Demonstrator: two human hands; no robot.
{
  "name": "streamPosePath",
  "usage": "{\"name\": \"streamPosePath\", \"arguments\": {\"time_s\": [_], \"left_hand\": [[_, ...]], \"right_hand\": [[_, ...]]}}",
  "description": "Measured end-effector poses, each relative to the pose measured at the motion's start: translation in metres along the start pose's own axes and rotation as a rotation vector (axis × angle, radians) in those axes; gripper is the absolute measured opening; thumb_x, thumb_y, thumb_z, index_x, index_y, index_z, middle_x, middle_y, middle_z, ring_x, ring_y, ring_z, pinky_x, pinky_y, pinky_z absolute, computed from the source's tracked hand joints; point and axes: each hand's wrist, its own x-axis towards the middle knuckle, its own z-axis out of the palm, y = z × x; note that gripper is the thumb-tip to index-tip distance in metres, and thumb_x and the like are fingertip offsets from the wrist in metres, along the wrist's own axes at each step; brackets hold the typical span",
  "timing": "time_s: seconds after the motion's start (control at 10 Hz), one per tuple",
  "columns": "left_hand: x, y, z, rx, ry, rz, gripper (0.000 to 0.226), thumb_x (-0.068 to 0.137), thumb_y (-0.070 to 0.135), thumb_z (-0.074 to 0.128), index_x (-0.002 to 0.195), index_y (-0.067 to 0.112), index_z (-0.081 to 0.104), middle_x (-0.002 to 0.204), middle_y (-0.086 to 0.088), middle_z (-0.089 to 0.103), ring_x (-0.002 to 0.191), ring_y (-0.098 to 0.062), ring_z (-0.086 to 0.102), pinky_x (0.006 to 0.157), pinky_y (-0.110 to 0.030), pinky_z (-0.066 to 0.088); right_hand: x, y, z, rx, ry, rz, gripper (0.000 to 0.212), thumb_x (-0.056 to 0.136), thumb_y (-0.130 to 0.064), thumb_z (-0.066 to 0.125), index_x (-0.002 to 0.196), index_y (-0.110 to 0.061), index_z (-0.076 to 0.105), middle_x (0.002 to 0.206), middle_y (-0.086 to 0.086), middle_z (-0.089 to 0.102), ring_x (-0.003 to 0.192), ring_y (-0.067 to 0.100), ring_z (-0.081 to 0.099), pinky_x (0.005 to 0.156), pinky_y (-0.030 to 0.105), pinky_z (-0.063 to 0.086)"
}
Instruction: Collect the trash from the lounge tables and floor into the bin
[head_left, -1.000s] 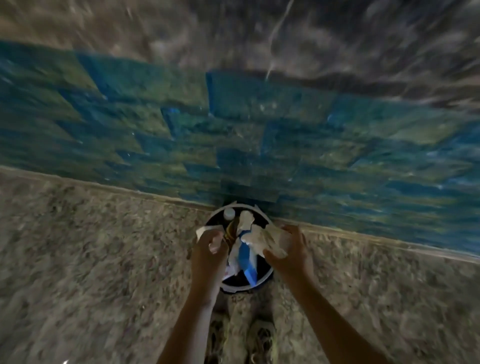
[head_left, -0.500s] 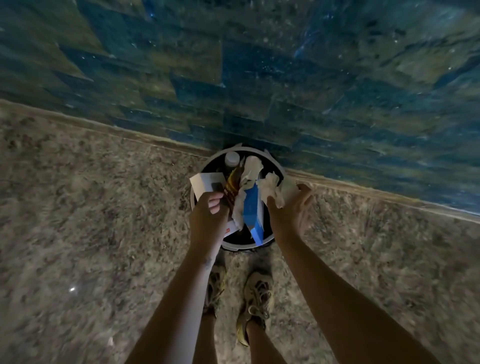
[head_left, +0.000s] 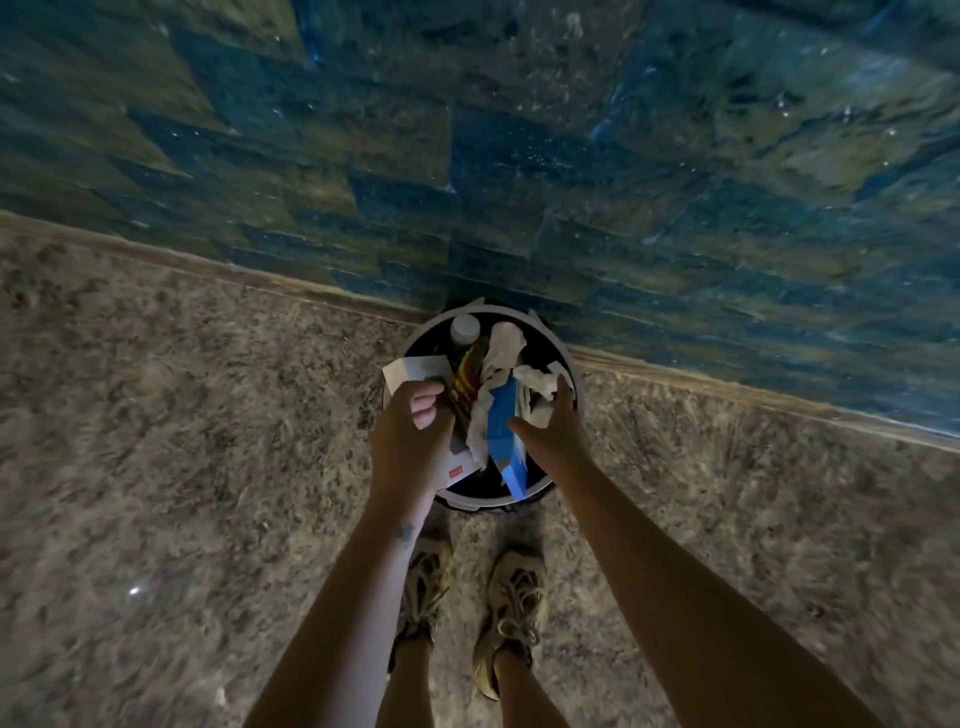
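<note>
Two pieces of trash hang over the crammed bin (head_left: 567, 358): the left hand (head_left: 410, 441) has its grip clamped round a white box (head_left: 415, 370), the right hand (head_left: 550, 436) round crumpled tissue (head_left: 540, 387). Both look light. The box is probably stiff enough to hold by its edges, while the soft tissue is best bunched whole.

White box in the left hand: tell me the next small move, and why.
Probably release the white box so it drops in. The left hand grips it directly over the mouth of the bin, beside a blue carton and a bottle already inside; the right hand holds crumpled paper over the bin too.
</note>
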Motion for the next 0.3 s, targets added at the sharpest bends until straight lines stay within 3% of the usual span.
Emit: {"name": "streamPosePath", "arguments": {"time_s": [0.2, 0.3], "left_hand": [[-0.018, 0.034, -0.019, 0.001, 0.003, 0.075, 0.022, 0.089, 0.006, 0.052, 0.103, 0.022, 0.057, 0.111, 0.000, 0.061, 0.103, -0.010, 0.057, 0.086, -0.028, 0.046], [-0.031, 0.061, -0.027, 0.018, 0.012, 0.183, 0.020, 0.090, 0.008, 0.054, 0.101, 0.023, 0.060, 0.102, 0.006, 0.063, 0.094, -0.001, 0.059, 0.071, -0.012, 0.042]], "right_hand": [[-0.035, -0.026, -0.020, 0.079, 0.149, -0.164, 0.060, 0.085, -0.024, 0.063, 0.137, -0.015, 0.034, 0.135, 0.009, 0.047, 0.121, 0.026, 0.047, 0.096, 0.038, 0.042], [-0.063, -0.040, -0.043, 0.168, 0.277, -0.225, 0.042, 0.085, -0.021, 0.063, 0.124, -0.019, 0.047, 0.121, 0.002, 0.057, 0.110, 0.021, 0.054, 0.087, 0.036, 0.048]]}}
